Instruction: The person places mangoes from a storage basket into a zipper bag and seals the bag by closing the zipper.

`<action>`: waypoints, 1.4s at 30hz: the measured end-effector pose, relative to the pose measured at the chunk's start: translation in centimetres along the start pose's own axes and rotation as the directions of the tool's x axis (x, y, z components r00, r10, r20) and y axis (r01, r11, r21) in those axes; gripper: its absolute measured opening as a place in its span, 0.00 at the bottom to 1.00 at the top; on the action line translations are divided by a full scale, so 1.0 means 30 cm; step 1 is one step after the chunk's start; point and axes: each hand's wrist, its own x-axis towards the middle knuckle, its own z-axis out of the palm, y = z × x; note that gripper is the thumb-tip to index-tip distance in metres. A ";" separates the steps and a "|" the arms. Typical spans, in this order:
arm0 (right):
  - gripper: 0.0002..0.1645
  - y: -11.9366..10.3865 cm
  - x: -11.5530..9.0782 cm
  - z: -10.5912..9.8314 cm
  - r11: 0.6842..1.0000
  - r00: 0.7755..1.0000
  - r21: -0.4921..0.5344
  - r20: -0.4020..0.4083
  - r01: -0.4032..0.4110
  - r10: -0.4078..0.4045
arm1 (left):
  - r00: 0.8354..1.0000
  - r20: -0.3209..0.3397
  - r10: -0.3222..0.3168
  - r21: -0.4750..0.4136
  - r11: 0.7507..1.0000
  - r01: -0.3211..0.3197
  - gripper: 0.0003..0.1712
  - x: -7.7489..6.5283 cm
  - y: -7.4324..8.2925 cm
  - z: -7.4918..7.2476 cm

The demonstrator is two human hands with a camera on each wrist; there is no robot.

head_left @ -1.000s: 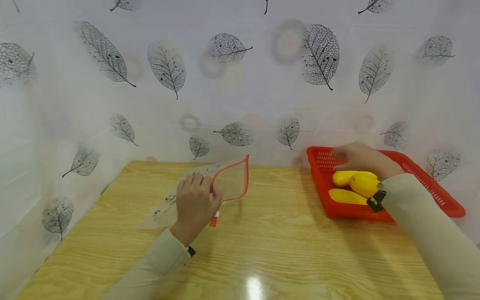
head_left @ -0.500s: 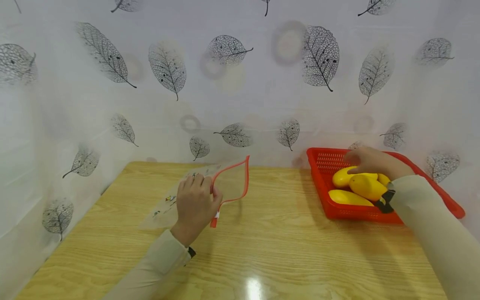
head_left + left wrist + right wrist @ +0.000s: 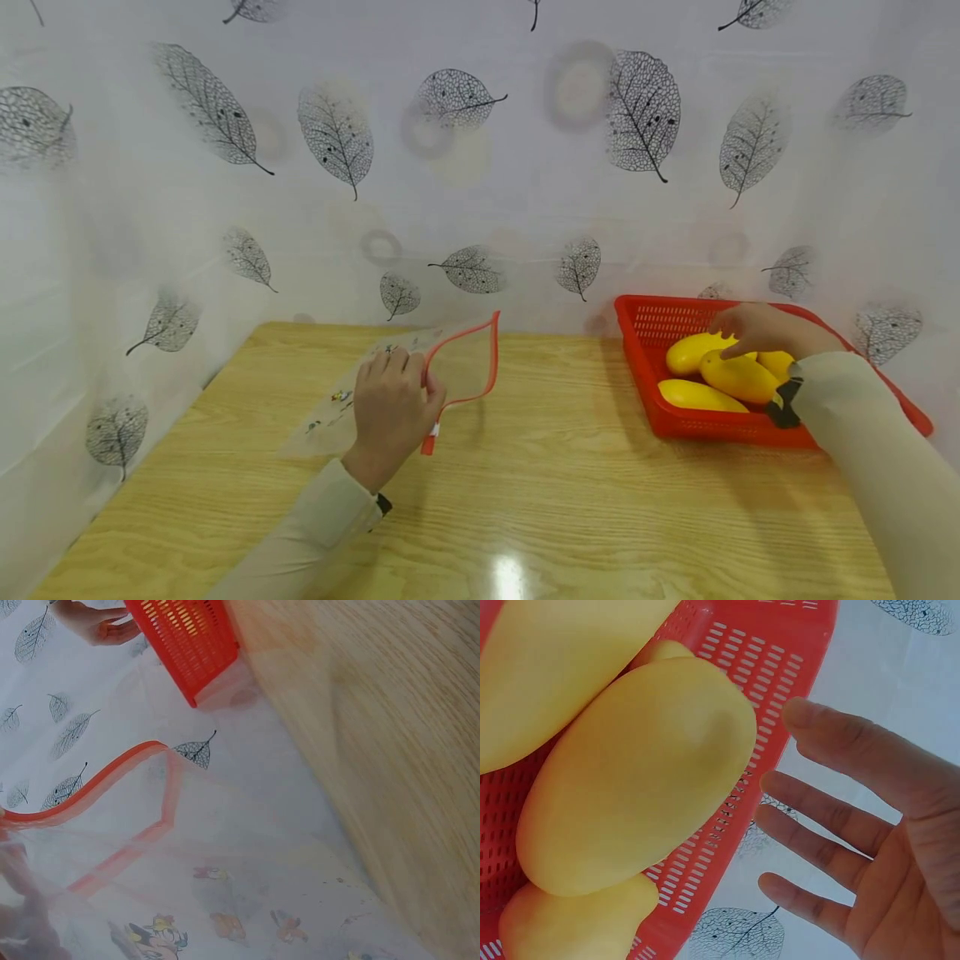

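My left hand [image 3: 392, 408] grips a clear zip bag [image 3: 330, 417] with a red edge, held up over the table so its mouth gapes to the right. In the left wrist view the bag [image 3: 247, 885] shows small cartoon prints, and part of the hand is blurred behind it. Several yellow mangoes [image 3: 738, 379] lie in a red plastic basket [image 3: 639, 375] on the right. Over them hovers my right hand [image 3: 772, 329], fingers spread and slightly bent. The right wrist view shows that hand [image 3: 885, 840] apart from the nearest mango [image 3: 637, 780], holding nothing.
The wooden table [image 3: 540, 483] spreads between bag and basket. Close behind its far edge hangs a pale curtain [image 3: 510, 183] printed with leaves, which also runs along the left side. The basket's slotted walls [image 3: 742, 697] rise around the mangoes.
My right hand has moved right and a little lower over the mangoes, uncovering more of them. My left hand and the bag have stayed in place.
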 end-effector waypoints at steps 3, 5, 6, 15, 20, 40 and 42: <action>0.30 0.015 -0.001 0.001 0.999 0.999 0.021 0.036 -0.027 0.026 | 1.000 0.000 0.000 0.001 1.000 0.000 0.06 0.000 0.000 0.001; 0.31 0.024 0.000 0.001 0.999 0.998 0.034 0.057 -0.042 0.040 | 1.000 0.000 -0.001 -0.001 1.000 0.001 0.05 0.000 0.001 0.001; 0.32 0.029 0.000 0.002 0.998 0.997 0.042 0.066 -0.051 0.049 | 1.000 0.001 -0.001 -0.002 1.000 0.001 0.06 0.000 0.001 0.002; 0.38 0.067 -0.008 0.007 0.995 0.985 0.037 0.150 -0.092 0.086 | 1.000 0.022 -0.005 -0.006 1.000 0.005 0.07 0.003 0.003 -0.003; 0.40 0.078 -0.015 0.008 0.993 0.979 0.045 0.176 -0.113 0.104 | 1.000 0.018 -0.005 -0.008 1.000 0.005 0.06 0.003 0.004 -0.003; 0.45 0.089 -0.027 0.023 0.988 0.971 0.061 0.202 -0.144 0.129 | 1.000 0.023 -0.009 -0.009 1.000 0.009 0.06 -0.002 0.005 0.000; 0.43 0.079 -0.024 0.019 0.991 0.973 0.050 0.203 -0.125 0.112 | 1.000 0.024 -0.010 -0.008 1.000 0.010 0.06 -0.003 0.005 0.001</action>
